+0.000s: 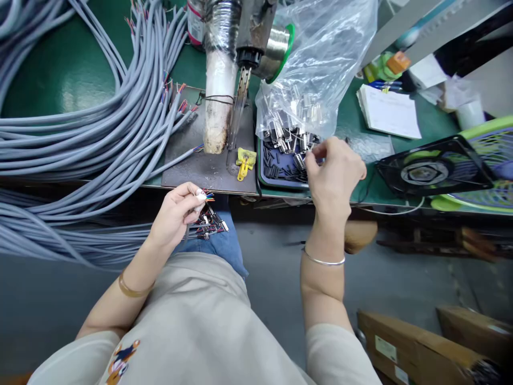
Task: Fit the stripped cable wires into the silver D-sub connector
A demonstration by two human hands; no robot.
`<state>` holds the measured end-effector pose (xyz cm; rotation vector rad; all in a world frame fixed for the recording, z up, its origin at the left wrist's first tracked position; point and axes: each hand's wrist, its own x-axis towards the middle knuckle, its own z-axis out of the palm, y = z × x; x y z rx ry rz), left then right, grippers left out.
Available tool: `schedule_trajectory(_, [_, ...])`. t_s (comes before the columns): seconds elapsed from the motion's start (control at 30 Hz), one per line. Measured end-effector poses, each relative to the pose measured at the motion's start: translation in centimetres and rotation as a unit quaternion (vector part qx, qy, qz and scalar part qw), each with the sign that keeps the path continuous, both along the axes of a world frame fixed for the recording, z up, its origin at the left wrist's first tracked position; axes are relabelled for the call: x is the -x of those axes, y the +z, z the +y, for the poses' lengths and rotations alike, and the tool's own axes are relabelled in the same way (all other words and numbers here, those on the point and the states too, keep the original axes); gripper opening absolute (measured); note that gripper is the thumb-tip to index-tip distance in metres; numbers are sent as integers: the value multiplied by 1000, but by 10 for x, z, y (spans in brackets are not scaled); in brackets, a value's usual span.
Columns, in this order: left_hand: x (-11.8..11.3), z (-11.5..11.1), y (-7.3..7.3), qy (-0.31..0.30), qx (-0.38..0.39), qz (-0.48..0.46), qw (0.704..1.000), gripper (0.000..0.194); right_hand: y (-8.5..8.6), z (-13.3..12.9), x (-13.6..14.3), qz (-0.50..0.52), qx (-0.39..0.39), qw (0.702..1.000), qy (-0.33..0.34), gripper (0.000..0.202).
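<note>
My left hand [176,213] pinches the stripped end of a grey cable [202,196], its coloured wires fanned out past my fingertips, just below the bench edge. Under it, a bunch of cable ends with small metal connectors [210,224] lies on my lap. My right hand [334,174] reaches into a dark tray [276,166] of small metal connectors, fingertips pinched on one piece at the tray's right side. A clear plastic bag [316,64] of the same connectors rests on the tray's far end.
A thick bundle of grey cables [80,139] covers the left of the green bench. A soldering fixture on a dark plate [208,155], a solder spool [278,48], a yellow clip [244,160], papers [388,112], a fan [436,171]. Cardboard boxes [420,347] stand on the floor.
</note>
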<state>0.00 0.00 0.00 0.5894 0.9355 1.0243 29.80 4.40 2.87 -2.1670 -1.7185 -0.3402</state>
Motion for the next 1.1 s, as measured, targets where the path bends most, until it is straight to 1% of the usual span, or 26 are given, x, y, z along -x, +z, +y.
schedule_trajectory(0.13, [-3,0,0,-1,-7,-1,1000,21,-7,4,2,0,72,997,0,8])
schedule_trajectory(0.2, [-3,-1,0,2,-8,1,1000,21,-10,6,1,2,80,997,-1,10])
schedule_trajectory(0.23, [-2,-1,0,4,-9,2,1000,21,-9,7,0,3,67,998,2,10])
schedule_trajectory(0.3, [-1,-2,-1,8,-9,5,1000,20,-5,6,-1,10,6,1000,13,10])
schedule_trajectory(0.37, [-1,-1,0,11,-9,7,1000,19,5,0,2,44,-79,995,31,14])
schedule_trajectory(0.4, [-1,-1,1,11,-9,8,1000,20,12,-6,6,79,-116,989,46,17])
schedule_trajectory(0.43, [-2,-1,1,11,-11,9,1000,20,19,-14,11,132,-143,978,73,18])
schedule_trajectory(0.47, [-3,0,3,8,-15,9,1000,20,25,-23,19,206,-139,961,118,14])
schedule_trajectory(0.5, [-4,0,4,2,-20,10,1000,20,30,-33,29,288,-128,934,167,13])
schedule_trajectory(0.53, [-5,1,5,-5,-28,10,1000,19,33,-43,40,360,-114,901,213,16])
schedule_trajectory(0.57, [-7,1,6,-11,-36,11,999,19,33,-53,52,401,-75,881,241,15])
schedule_trajectory(0.6, [-9,2,7,-17,-43,12,999,19,31,-61,63,427,-51,865,258,13])
schedule_trajectory(0.63, [-10,2,8,-20,-51,15,998,20,26,-67,74,448,-47,851,271,14])
schedule_trajectory(0.67, [-12,3,9,-21,-57,18,998,20,20,-72,83,460,-64,846,261,13])
schedule_trajectory(0.8, [-17,6,11,-17,-96,37,995,20,-10,-73,109,457,-206,849,166,9])
schedule_trajectory(0.87, [-19,6,11,-14,-115,45,992,21,-20,-71,115,472,-234,836,155,10])
schedule_trajectory(0.93, [-19,6,10,-12,-120,52,991,21,-24,-70,116,499,-227,817,180,10])
schedule_trajectory(1.0, [-20,6,7,-13,-120,57,991,21,-26,-71,115,515,-202,807,209,12])
schedule_trajectory(1.03, [-20,5,5,-15,-119,57,991,20,-26,-72,114,514,-186,809,218,13])
schedule_trajectory(1.1, [-20,5,2,-19,-120,53,991,20,-27,-73,111,482,-150,834,225,13])
